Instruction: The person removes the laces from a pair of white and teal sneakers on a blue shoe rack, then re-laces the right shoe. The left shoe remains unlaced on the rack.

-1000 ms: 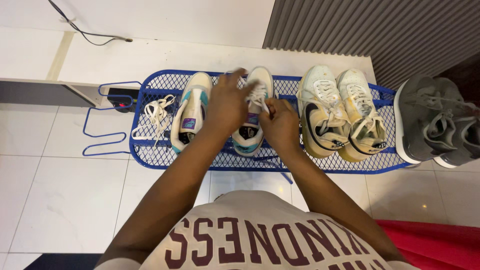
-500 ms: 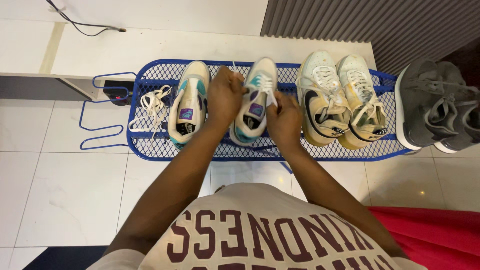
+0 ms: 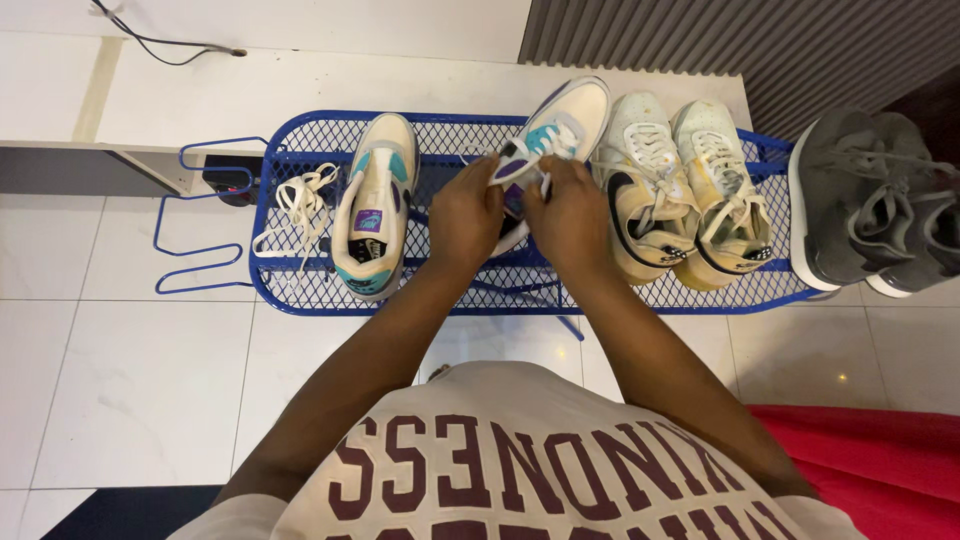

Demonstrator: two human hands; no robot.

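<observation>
head view: both hands grip the tilted white-and-teal sneaker point(image 3: 548, 140), left hand point(image 3: 464, 218) and right hand point(image 3: 572, 212) with fingers closed on its tongue and lace, above the blue mesh rack point(image 3: 300, 290). it could slip and knock the cream pair point(image 3: 680, 195) right of the fingers. counted: one matching sneaker point(image 3: 374, 222) and one loose lace point(image 3: 300, 210) left of them, two cream, two grey shoes point(image 3: 875, 210).

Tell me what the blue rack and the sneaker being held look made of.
Blue rack: likely painted metal, an open diamond mesh with a wire frame. Sneaker held by left hand and right hand: seemingly smooth cream leather or synthetic with teal and purple panels.
</observation>
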